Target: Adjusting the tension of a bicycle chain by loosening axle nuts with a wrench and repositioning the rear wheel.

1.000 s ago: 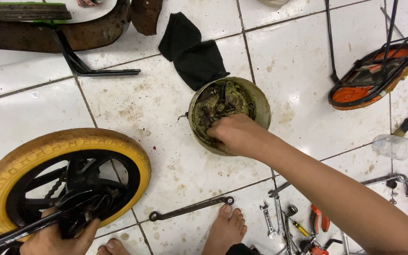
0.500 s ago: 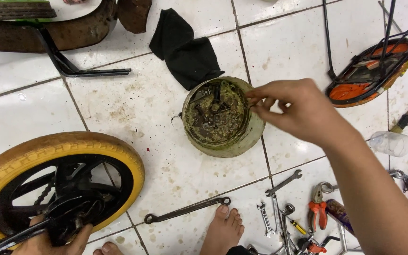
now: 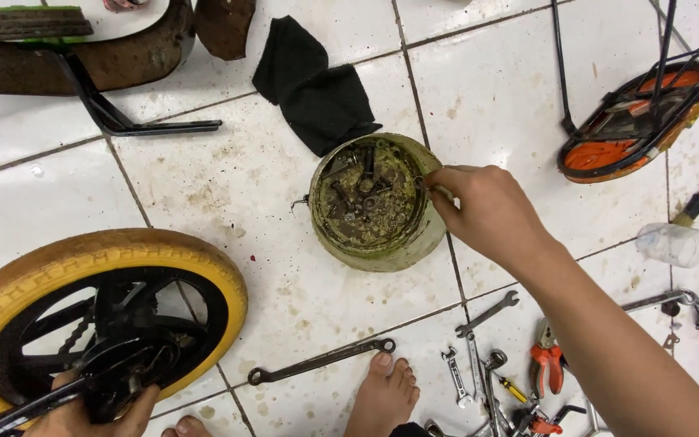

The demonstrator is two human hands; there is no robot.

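Colours on the white tiled floor

The floor (image 3: 228,202) is glossy white tile with dark grout lines and brownish smudges. The wheel (image 3: 99,316) has a yellow tyre around black spokes and hub. The tin (image 3: 374,206) is dull olive green, caked dark brown inside, holding grey-brown bolts. A black cloth (image 3: 313,85) lies above it. The pedal (image 3: 637,121) is black with orange panels. The long wrench (image 3: 321,362) is dark grey; the pliers (image 3: 545,366) have orange handles, and a screwdriver (image 3: 514,390) shows yellow and black.
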